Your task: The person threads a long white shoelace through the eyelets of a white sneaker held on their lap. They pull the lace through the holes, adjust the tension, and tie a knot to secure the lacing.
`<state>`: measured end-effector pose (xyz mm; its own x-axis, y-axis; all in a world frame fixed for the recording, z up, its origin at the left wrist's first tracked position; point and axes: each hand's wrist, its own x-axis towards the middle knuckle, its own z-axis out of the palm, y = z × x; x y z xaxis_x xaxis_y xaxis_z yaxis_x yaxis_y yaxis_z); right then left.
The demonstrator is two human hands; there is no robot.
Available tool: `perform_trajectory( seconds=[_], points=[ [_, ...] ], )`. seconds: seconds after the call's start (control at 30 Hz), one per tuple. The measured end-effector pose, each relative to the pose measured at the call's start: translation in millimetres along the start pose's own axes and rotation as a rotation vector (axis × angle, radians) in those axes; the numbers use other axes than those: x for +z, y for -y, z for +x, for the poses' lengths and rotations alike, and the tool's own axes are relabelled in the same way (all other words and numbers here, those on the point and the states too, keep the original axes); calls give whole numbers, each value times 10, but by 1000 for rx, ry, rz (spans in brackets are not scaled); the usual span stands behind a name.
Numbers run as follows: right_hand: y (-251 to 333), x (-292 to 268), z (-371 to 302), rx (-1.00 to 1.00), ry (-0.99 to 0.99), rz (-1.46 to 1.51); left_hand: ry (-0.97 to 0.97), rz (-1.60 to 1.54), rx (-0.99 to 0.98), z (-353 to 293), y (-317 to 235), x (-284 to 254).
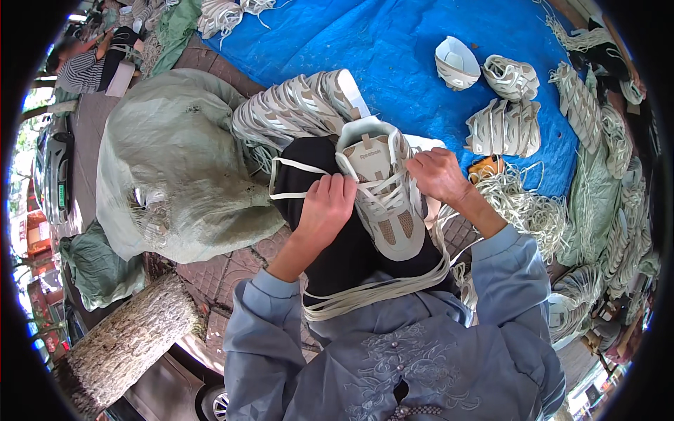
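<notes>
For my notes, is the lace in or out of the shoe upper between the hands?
Partly in: white lace crosses the shoe upper, while a loop sticks out past the left hand. Cannot tell whether it is fully threaded.

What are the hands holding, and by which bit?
The left hand holds a white lace where it loops; the right hand is at the side of the shoe, its grip hidden.
</notes>
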<state>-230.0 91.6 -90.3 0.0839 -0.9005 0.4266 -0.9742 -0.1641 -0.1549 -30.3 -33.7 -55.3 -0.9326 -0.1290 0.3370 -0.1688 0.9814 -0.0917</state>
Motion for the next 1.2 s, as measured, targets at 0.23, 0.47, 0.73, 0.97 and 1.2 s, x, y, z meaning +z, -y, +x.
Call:
perform_trajectory(
  seconds=[0.23,0.47,0.73,0.97,1.2],
  points=[
    [32,60,9,41,-37,73,19,-16,-100,-237,367,-240],
    [-3,99,37,189,-148,442,1,103,-110,-317,329,-292],
    [-375,-197,-122,952,135,1326,99,-642,-674,-223,194,-350],
    [-170,-165,37,992,215,1342,129,-263,-144,-177,74,-424],
    [-152,-258,64,480,40,525,61,-228,149,48,118,-185]
  ],
)
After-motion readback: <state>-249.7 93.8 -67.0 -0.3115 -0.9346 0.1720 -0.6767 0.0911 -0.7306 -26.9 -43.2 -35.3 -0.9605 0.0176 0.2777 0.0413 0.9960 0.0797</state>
